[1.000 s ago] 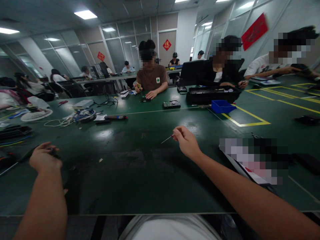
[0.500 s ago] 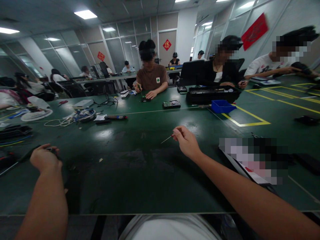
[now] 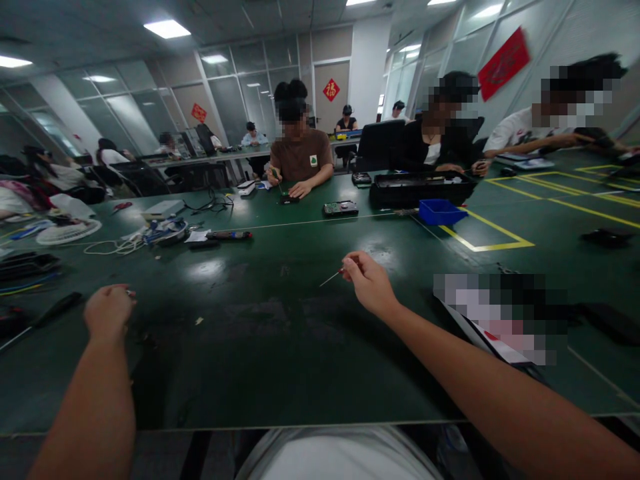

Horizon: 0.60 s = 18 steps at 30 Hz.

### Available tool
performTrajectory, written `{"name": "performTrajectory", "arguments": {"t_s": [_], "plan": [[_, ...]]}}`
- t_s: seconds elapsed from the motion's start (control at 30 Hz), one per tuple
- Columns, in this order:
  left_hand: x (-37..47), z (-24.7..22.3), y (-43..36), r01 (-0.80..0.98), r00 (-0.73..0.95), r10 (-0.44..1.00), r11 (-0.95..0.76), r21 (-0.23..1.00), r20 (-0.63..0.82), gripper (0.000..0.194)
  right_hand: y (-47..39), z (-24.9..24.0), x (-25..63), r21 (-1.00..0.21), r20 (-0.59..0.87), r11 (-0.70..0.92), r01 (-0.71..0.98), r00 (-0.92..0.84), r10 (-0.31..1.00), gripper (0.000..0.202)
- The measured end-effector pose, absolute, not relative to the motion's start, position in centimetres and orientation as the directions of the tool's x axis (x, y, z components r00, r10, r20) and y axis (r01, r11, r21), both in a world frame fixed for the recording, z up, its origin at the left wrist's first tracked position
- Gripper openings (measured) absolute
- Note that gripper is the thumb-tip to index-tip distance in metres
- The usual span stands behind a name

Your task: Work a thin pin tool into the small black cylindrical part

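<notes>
My right hand (image 3: 369, 283) is closed around a small screwdriver (image 3: 331, 278), whose thin metal shaft points down to the left above the green table (image 3: 260, 373). At the left, my left hand (image 3: 109, 308) is closed, with a small bit of something at its fingertips that is too small to name. Just left of that hand lies a larger screwdriver with a black handle (image 3: 63, 303), its shaft pointing toward the lower left.
A blue bin (image 3: 441, 212) and a hard drive (image 3: 341, 209) stand beyond my right hand. Cables (image 3: 120, 245) and a pen-shaped driver (image 3: 230, 235) lie at the back left. Across the table, a person in brown (image 3: 303, 157) works on a small part.
My left hand has moved right, away from the black-handled screwdriver, which now shows fully on the table. My right hand has kept its hold on the small screwdriver.
</notes>
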<state>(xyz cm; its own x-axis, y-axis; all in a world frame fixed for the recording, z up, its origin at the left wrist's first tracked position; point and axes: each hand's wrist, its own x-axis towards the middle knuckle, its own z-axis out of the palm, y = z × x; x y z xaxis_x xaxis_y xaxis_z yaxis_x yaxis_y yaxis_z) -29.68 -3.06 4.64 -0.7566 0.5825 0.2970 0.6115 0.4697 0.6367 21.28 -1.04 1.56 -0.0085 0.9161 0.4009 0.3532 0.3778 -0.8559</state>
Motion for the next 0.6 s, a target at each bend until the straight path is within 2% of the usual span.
{"name": "performTrajectory", "arguments": {"t_s": [0.07,0.17,0.37,0.6], "plan": [[-28.2,4.9,-1.9,0.611,-0.715,0.674,0.469,0.638,0.189,0.020,-1.1,1.6,21.2,-0.858,0.390,0.370,0.355,-0.016,0.921,0.026],[-24.6,5.8,-0.3,0.687,-0.538,0.840,0.388,0.614,0.072,0.033,-1.2,1.8,21.2,-0.862,0.377,0.362,0.355,-0.026,0.926,0.027],[-14.7,6.8,0.9,0.818,-0.187,0.970,0.066,0.571,0.155,0.037,-1.6,2.5,21.1,-0.853,0.371,0.355,0.383,-0.034,0.928,0.031],[-3.1,5.7,-0.5,0.775,0.214,0.967,-0.253,0.579,0.136,0.035,-1.9,2.7,21.0,-0.835,0.374,0.364,0.414,-0.058,0.925,0.034]]}}
